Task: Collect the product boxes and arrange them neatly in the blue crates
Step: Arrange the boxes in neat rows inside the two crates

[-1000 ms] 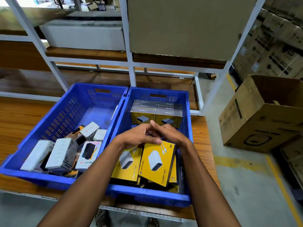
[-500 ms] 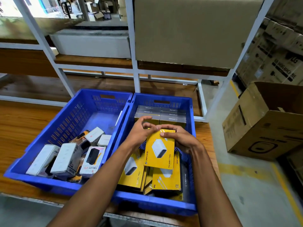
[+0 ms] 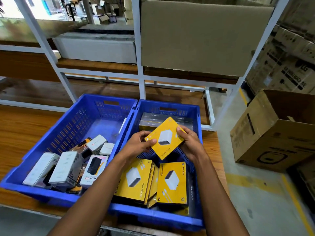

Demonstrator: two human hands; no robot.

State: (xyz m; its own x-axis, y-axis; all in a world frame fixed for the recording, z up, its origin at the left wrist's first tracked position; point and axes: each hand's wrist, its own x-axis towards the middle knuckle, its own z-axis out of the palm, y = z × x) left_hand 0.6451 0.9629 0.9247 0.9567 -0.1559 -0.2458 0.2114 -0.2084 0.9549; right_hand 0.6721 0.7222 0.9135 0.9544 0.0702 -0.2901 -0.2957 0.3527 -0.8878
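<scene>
Both hands, left hand [image 3: 138, 143] and right hand [image 3: 190, 143], grip a tilted yellow box [image 3: 166, 137] by its edges above the right crate [image 3: 198, 150]. More yellow boxes [image 3: 172, 182] lie loosely in that crate's near end, below the held one.

Dim, even indoor light with blown-out daylight top left, wide-angle bending at edges, slight softness throughout

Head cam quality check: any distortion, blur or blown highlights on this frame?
Head view: wide-angle bowing bends the rack posts near the edges; the window area at top left is blown out; the white boxes in the left crate look soft; the yellow box held by the left hand and right hand is fairly sharp, though its small print is unreadable.
</scene>
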